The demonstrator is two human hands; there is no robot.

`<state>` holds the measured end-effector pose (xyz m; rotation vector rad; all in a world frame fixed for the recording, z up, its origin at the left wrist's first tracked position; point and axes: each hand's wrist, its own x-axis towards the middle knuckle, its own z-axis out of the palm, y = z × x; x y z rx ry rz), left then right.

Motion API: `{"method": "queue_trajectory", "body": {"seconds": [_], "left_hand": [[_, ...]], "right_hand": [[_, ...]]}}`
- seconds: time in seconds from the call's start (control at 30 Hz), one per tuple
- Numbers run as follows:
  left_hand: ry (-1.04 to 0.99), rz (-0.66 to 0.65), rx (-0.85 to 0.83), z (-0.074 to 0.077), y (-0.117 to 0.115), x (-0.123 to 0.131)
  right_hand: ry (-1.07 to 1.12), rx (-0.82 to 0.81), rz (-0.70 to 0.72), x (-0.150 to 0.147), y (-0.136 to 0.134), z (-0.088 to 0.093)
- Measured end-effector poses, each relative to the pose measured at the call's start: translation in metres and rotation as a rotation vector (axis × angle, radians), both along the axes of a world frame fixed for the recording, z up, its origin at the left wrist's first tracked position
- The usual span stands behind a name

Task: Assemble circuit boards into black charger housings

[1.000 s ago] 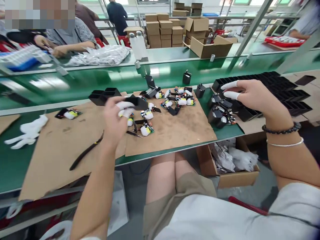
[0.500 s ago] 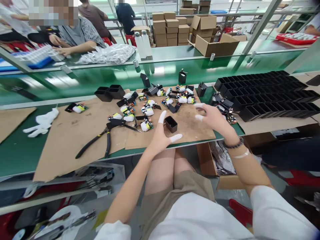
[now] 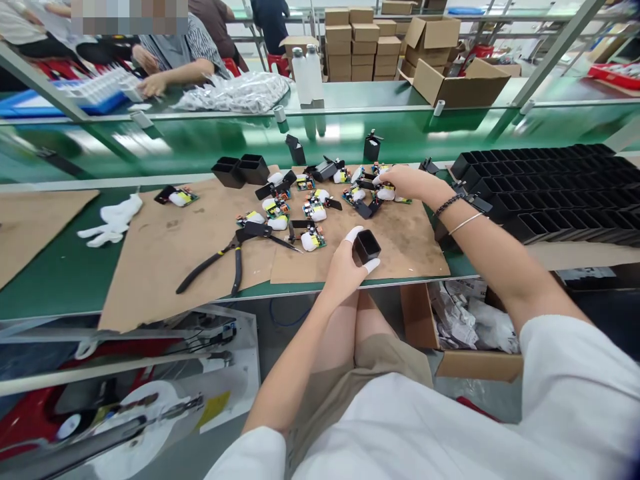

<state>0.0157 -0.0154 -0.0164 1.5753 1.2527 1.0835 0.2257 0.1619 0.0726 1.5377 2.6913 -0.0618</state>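
Note:
My left hand (image 3: 349, 265), with white finger cots on thumb and forefinger, pinches a small black open-topped plastic housing (image 3: 367, 246) on the brown cardboard sheet (image 3: 400, 247) near the table's front edge. My right hand (image 3: 406, 183) reaches across to the far side of the sheet, its fingers curled down onto a cluster of small circuit boards with white parts (image 3: 373, 190); what they grip is hidden. More of these boards (image 3: 313, 215) lie in the middle of the sheet.
Black pliers (image 3: 225, 257) lie left of the boards. Two black housings (image 3: 243, 170) stand at the back left, black compartment trays (image 3: 555, 193) at the right. A white glove (image 3: 110, 219) lies far left. Other people work beyond the green conveyor (image 3: 200, 143). A cardboard box (image 3: 465, 333) sits under the table.
My left hand has closed its thumb and forefinger on the black housing. My right hand has moved from above the sheet's front right back to the far cluster of boards.

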Motion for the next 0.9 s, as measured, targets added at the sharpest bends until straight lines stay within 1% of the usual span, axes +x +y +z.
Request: {"method": "queue_trajectory", "body": {"seconds": [0.1,0.2,0.27,0.3,0.4,0.47,0.5,0.57,0.63,0.67,0.73,0.8,0.83,0.9], "left_hand": [[0.003,-0.002,0.017,0.000,0.000,0.000],[0.004,-0.013,0.025,-0.001,0.001,0.000],[-0.001,-0.017,0.026,-0.003,0.001,0.000],[-0.002,-0.018,0.028,-0.003,0.001,0.000],[-0.002,-0.025,0.031,-0.005,0.001,-0.001],[-0.005,-0.038,0.029,-0.005,0.001,-0.003],[-0.005,-0.047,0.031,-0.005,0.001,-0.003],[0.001,-0.060,0.043,-0.005,0.001,-0.004],[0.007,-0.060,0.069,-0.006,0.001,-0.004],[0.004,-0.054,0.082,-0.006,0.001,-0.004],[-0.017,-0.033,0.100,-0.007,0.002,-0.003],[-0.054,-0.018,0.097,-0.009,0.002,-0.003],[-0.068,-0.016,0.092,-0.009,0.002,-0.003],[-0.074,-0.019,0.090,-0.010,0.002,-0.003]], "right_hand": [[-0.110,-0.008,0.051,-0.002,0.005,0.008],[-0.338,0.029,0.126,-0.006,0.009,0.018],[-0.464,0.059,0.156,-0.007,0.007,0.027],[-0.476,0.069,0.157,-0.007,0.003,0.032],[-0.388,0.106,0.112,-0.002,-0.020,0.047],[-0.223,0.137,0.058,0.007,-0.042,0.054],[-0.090,0.134,0.020,0.012,-0.054,0.056],[0.265,0.057,-0.076,0.022,-0.072,0.052],[0.594,-0.103,-0.201,0.029,-0.081,0.039],[0.707,-0.182,-0.270,0.031,-0.082,0.030],[0.832,-0.314,-0.414,0.032,-0.078,0.011],[0.884,-0.383,-0.529,0.031,-0.070,-0.005],[0.894,-0.399,-0.560,0.031,-0.067,-0.012],[0.873,-0.369,-0.564,0.030,-0.061,-0.019]]}}
